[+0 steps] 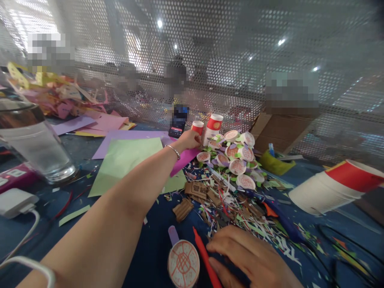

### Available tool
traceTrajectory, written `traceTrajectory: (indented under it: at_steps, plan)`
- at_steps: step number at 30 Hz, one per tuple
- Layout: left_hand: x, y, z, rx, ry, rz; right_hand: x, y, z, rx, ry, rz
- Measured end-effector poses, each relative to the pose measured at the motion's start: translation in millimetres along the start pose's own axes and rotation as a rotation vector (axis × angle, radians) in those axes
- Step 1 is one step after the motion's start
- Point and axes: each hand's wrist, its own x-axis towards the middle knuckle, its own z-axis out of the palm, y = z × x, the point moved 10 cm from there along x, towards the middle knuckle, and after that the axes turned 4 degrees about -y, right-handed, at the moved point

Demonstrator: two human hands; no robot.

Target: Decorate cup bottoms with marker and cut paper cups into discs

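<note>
Orange lines cross the white disc, which lies on the blue counter near the bottom edge of my view. Just to its right is the red pen, and beside this pen I have the right hand, loosely bent, fingers apart; whether it touches the pen, I cannot tell. Between the left forearm and the disc, I see one narrow bare band of counter. The left hand is far forward, at the magenta paper, near the upright cups; its fingers are curled, and I cannot tell if they grasp something. To its right, piled discs and scraps leave little room.
</note>
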Motion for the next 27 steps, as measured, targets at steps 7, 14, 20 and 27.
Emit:
traceTrajectory:
  at_steps: [7,14,20,27]
  plan:
    - [1.2,13.9,-27.6,-0.171,0.07,0.026,-0.4,-2.5,2.2,0.018,-0.002,-0.024]
    - [-67.6,50.2,-38.9,-0.3,-0.135,0.085,-1.3,-16.1,-9.4,0.009,0.049,-0.083]
    - [-194.8,82.7,16.4,0.103,-0.666,0.338,-0.8,-20.8,-11.3,0.009,0.044,-0.069]
    - [-268.6,83.7,26.9,0.348,-0.745,0.37,-0.3,-22.6,-10.3,0.007,0.052,-0.055]
